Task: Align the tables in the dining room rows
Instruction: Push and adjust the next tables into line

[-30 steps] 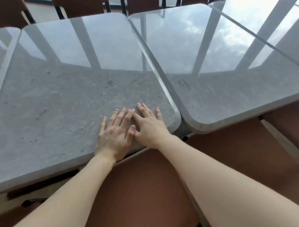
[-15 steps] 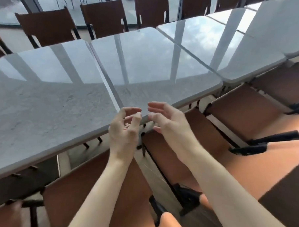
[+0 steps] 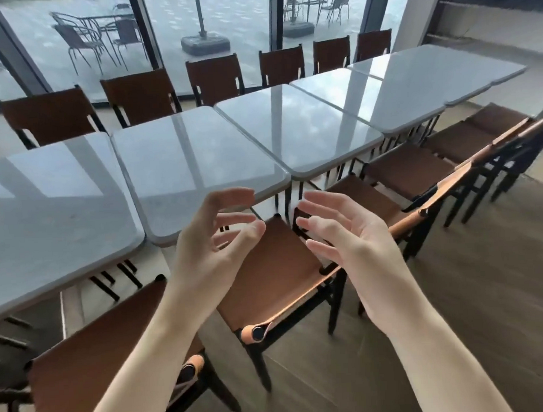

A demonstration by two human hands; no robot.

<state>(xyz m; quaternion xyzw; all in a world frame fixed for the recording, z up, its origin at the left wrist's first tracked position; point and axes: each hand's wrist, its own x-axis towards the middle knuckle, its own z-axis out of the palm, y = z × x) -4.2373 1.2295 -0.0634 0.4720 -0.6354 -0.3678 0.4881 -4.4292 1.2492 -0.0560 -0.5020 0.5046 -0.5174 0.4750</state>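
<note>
Both my left hand and right hand hang loose, gripping nothing, above the chairs, while the row of tables sits just ahead, so shoving one corner could skew its neighbour

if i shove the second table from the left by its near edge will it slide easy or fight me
The second table probably resists: its thick stone-like top looks heavy. The glossy surface may let flat palms slip, so gripping the rim seems safer. It sits close against the neighbouring tables, so it could nudge them.
</note>
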